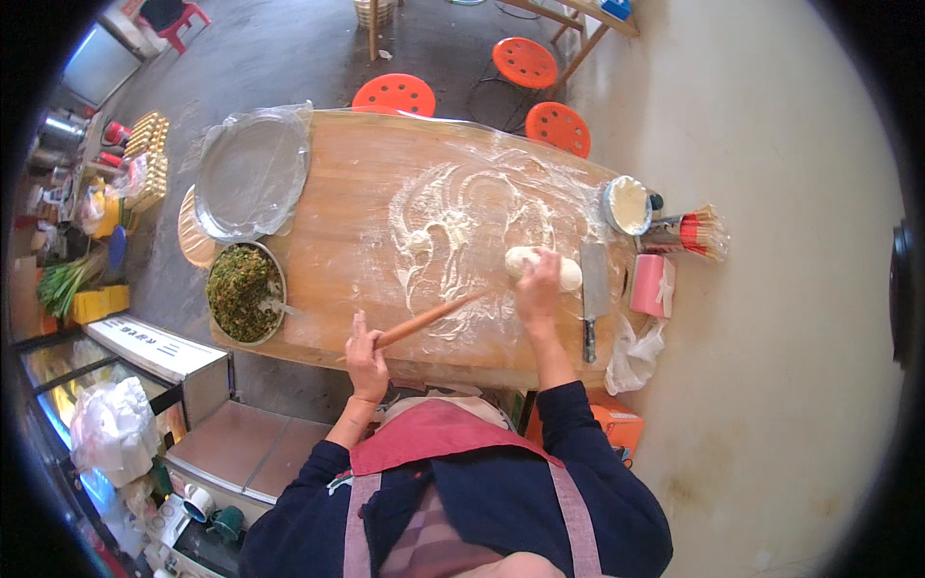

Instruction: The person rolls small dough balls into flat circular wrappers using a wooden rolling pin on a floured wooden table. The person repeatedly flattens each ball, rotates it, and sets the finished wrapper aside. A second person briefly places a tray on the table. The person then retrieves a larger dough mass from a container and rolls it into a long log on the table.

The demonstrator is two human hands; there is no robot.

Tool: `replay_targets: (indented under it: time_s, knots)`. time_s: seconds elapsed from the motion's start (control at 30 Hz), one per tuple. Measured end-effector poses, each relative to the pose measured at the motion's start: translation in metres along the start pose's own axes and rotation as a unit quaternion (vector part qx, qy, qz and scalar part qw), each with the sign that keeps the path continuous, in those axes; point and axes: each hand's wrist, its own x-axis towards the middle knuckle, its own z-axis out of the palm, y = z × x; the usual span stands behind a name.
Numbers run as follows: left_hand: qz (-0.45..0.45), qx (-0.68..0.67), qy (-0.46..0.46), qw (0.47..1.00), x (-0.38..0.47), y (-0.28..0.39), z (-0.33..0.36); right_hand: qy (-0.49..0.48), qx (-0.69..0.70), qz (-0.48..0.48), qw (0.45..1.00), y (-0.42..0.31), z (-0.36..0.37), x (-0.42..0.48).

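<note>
My left hand (367, 361) holds one end of a wooden rolling pin (430, 318), which points up and to the right over the floured wooden table (347, 217). My right hand (538, 285) rests on a thick roll of white dough (569, 274), its fingers over the top. A cleaver (595, 278) lies just right of the dough, its handle towards me. Loose flour (452, 224) is smeared across the middle and right of the table. At the table's left edge stands a bowl of chopped green filling (242, 292) with a utensil in it.
A round metal tray (249, 173) under clear plastic lies at the back left. Along the right edge are a bowl of flour (628, 206), a container of chopsticks (683, 233), a pink package (650, 285) and a plastic bag (636, 354). Red stools (558, 130) stand beyond the table.
</note>
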Motion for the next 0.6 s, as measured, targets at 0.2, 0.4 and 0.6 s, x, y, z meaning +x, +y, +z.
replay_targets:
  time_s: [0.2, 0.4, 0.6]
  knots:
    - [-0.074, -0.087, 0.149, 0.982, 0.048, 0.001, -0.033, -0.143, 0.063, -0.279, 0.948, -0.099, 0.089, 0.001]
    - [-0.069, -0.094, 0.168, 0.979, 0.057, -0.001, -0.054, -0.239, 0.038, -0.263, 0.934, -0.066, 0.090, -0.061]
    - [-0.085, -0.050, 0.107, 0.989, 0.050, 0.002, -0.024, -0.291, -0.001, -0.174, 0.941, -0.065, 0.073, -0.100]
